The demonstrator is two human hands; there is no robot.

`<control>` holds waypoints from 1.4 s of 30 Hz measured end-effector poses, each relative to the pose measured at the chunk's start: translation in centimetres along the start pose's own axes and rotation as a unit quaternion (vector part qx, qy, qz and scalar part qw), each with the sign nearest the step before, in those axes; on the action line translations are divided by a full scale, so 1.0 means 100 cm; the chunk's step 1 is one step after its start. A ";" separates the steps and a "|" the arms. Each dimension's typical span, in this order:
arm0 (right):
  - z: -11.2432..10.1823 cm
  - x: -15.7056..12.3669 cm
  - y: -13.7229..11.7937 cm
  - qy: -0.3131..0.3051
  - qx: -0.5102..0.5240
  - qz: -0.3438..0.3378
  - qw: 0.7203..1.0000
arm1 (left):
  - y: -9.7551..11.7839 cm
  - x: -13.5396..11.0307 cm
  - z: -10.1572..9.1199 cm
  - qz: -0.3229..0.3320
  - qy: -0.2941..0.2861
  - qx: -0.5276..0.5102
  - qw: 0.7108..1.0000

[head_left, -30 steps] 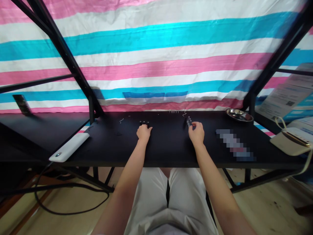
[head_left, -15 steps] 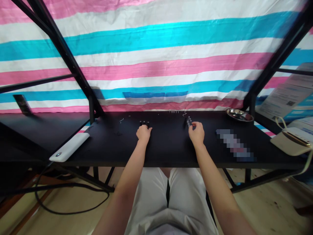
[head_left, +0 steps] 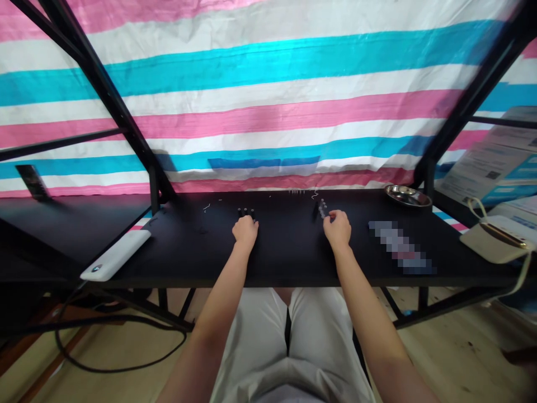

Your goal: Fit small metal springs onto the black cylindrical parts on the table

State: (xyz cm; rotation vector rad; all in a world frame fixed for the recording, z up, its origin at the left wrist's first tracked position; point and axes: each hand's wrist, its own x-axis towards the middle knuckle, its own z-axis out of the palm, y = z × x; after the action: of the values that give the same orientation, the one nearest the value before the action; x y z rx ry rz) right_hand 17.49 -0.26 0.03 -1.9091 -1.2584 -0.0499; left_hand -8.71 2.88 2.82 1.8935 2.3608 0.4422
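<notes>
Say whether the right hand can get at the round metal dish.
Probably yes: from the right hand, the way to the round metal dish runs over black tabletop; the pixelated item lies nearer its front edge.

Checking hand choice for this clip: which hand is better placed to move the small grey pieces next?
Probably the right hand: its fingertips are close beside the small grey pieces. The left hand is farther off, at the small dark pieces.

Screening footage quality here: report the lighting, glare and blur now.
Head view: striped sheet bright, black table dark; head view: metal dish glinting; head view: small pieces by the right hand too soft to identify; head view: pixelated patch on the table.
</notes>
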 end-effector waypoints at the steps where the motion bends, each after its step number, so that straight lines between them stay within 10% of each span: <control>1: 0.000 0.000 0.000 -0.017 -0.018 0.009 1.000 | 0.001 -0.001 -0.001 0.013 0.000 0.013 1.000; 6: 0.002 -0.001 0.002 -0.091 -0.087 0.036 0.991 | 0.015 -0.011 0.004 0.206 -0.004 0.058 0.977; 14: 0.011 0.000 0.001 -0.101 -0.134 0.040 0.985 | 0.071 -0.022 0.027 0.509 0.033 0.062 0.858; 24: 0.015 0.004 0.001 -0.093 -0.149 0.019 0.984 | 0.128 -0.008 0.066 0.478 0.080 0.032 0.874; 42: 0.025 0.012 0.004 -0.110 -0.127 0.036 0.985 | 0.118 -0.010 0.063 0.421 0.138 -0.045 0.895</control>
State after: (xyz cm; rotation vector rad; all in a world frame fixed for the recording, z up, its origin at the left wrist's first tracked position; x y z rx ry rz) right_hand 17.44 2.20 -1.26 -2.2279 -1.3811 0.0413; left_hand 4.13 5.25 -0.06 2.8824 1.4445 0.8988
